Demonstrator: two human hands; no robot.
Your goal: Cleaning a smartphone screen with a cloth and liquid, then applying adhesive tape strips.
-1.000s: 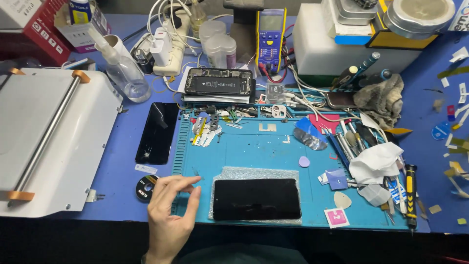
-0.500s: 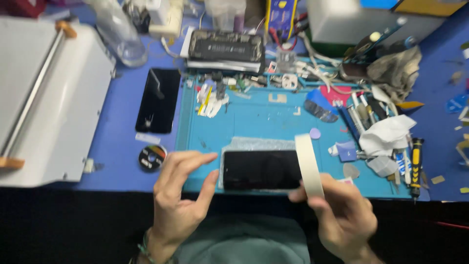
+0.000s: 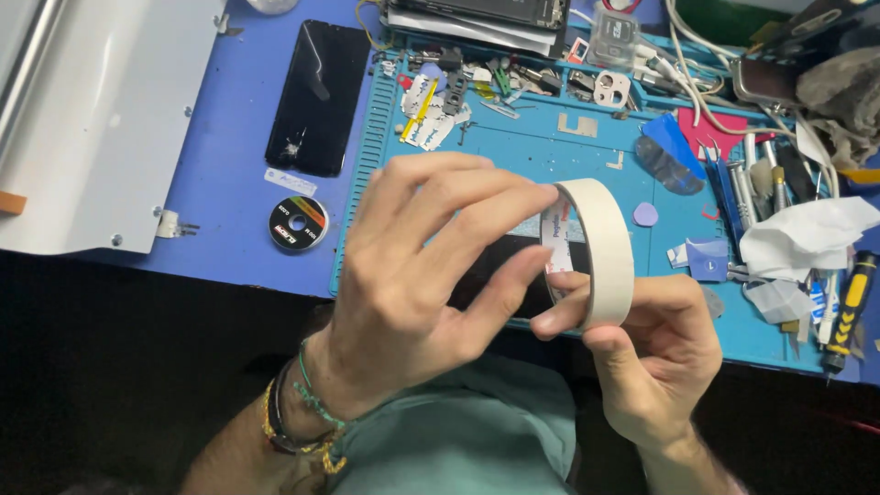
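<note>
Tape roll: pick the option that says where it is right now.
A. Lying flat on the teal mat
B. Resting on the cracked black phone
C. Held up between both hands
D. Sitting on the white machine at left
C: the cream tape roll is raised above the bench, gripped from below by the right hand while the left hand fingers touch its edge.
</note>
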